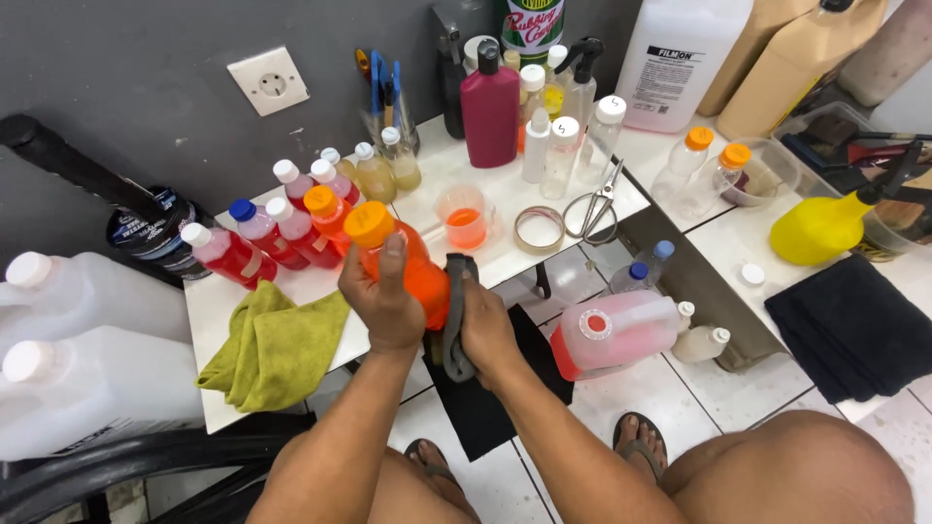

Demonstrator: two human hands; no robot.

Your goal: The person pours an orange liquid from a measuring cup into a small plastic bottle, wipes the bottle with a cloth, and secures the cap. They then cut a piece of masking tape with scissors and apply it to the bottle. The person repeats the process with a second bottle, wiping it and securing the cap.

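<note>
Currently: orange-capped bottle [413, 262] of orange liquid, long axis tilted up-left, clasped by left hand [383, 301]; right hand [485, 330] presses dark grey cloth [456, 315] against its lower right side.

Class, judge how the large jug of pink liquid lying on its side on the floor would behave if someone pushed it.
The large jug looks under half full, so it is probably fairly light, with liquid sloshing when pushed. Lying on its side, it might rock or roll a little. Its plastic walls likely flex rather than break.
</note>
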